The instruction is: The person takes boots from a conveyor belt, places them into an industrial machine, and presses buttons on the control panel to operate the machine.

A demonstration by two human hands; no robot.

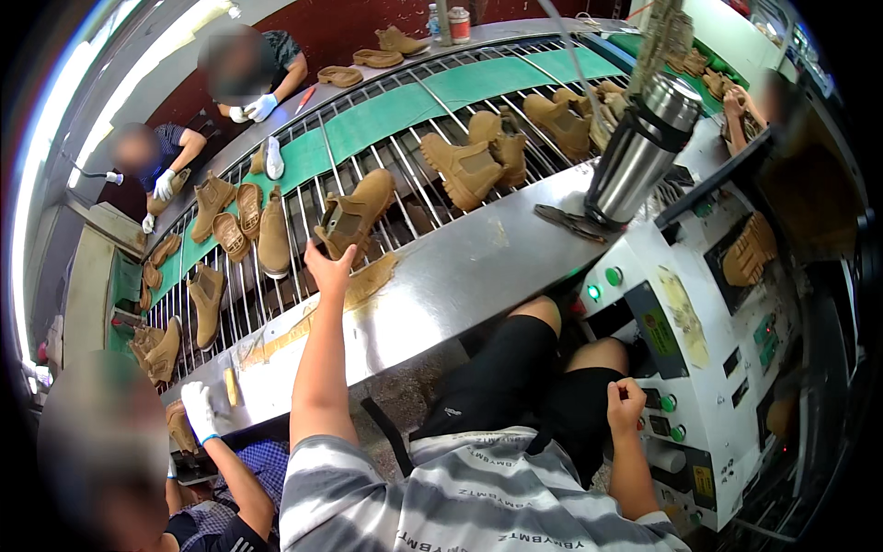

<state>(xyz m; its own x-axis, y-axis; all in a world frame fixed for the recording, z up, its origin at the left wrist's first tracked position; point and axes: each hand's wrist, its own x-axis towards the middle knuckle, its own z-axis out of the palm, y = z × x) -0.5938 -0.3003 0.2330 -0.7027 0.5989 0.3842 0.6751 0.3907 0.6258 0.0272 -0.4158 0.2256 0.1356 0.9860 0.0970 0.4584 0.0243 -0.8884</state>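
My left hand (329, 267) reaches over the near metal ledge, its thumb and fingers around the shaft end of a tan ankle boot (363, 204) with dark elastic side panels. That boot lies tilted on the metal bars of the conveyor, toe pointing away. Beside my right thigh, my right hand (627, 403) is curled closed, with nothing visible in it. Nearest to it are the green buttons (669, 403) of a white machine (685, 322). To the left of my left hand stands another tan boot (273, 235).
More tan boots (464, 170) rest along the bars and green belt (386, 103). A steel flask (644, 147) and dark pincers (570, 223) occupy the ledge at right. A boot sole (750, 250) shows in the machine. Gloved co-workers (198, 409) work at left and across.
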